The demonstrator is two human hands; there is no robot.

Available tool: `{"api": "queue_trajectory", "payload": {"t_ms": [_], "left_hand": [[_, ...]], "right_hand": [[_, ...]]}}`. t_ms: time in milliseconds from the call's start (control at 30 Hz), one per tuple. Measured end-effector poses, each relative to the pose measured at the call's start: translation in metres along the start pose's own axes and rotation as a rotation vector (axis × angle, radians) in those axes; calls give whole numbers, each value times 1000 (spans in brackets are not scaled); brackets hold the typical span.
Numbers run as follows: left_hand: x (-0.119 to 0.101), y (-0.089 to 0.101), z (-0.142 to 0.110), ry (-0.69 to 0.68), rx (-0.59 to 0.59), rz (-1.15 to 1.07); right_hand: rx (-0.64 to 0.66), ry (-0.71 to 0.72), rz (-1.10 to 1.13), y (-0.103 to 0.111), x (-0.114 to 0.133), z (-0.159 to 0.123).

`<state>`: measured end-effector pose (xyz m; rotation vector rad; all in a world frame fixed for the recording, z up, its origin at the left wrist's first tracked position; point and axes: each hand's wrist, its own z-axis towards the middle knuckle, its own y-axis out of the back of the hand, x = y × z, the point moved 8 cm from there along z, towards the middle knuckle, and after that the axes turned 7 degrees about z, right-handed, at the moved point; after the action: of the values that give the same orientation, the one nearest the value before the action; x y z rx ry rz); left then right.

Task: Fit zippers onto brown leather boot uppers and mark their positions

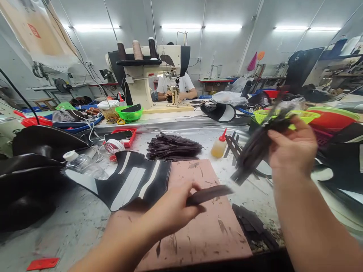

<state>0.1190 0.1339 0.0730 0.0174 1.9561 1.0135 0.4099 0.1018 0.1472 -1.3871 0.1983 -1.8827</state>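
My left hand [181, 202] is closed around one end of a dark brown strip [211, 193], which points right over a pink board [195, 234]. Raised at the right, my right hand [295, 143] grips a bundle of dark strips [252, 147], blurred by motion. A larger pile of dark strips [172, 146] lies behind the board. Left of my left hand, a black cut piece with white bands [136, 177] rests partly on the board's edge. Several loose strips [234, 145] lie beside a glue bottle with a red tip [219, 145].
Dark pieces [252, 224] lie right of the board. At left are a clear bottle [85, 164], a tape roll [113, 146], a red tray [130, 136] and large black pieces [31, 177]. A person in white [184, 85] sits behind a sewing machine [141, 81]. Baskets [331, 117] stand right.
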Motion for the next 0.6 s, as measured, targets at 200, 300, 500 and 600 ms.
{"api": "queue_trajectory", "payload": {"t_ms": [200,300,500,600], "left_hand": [[33,-37,-42,-72,59,784],[31,-47,-40,-190,-20,802],[5,0,-16,-212,-344,-25],[-6,4,3,-228,-289,-682]], "right_hand": [[140,-119,-29,5,-9,-6],[317,-212,-30,-17,-18,-38],[720,-440,-163,-55,-27,-118],[927,-544,-228,-69,-20,-159]]}}
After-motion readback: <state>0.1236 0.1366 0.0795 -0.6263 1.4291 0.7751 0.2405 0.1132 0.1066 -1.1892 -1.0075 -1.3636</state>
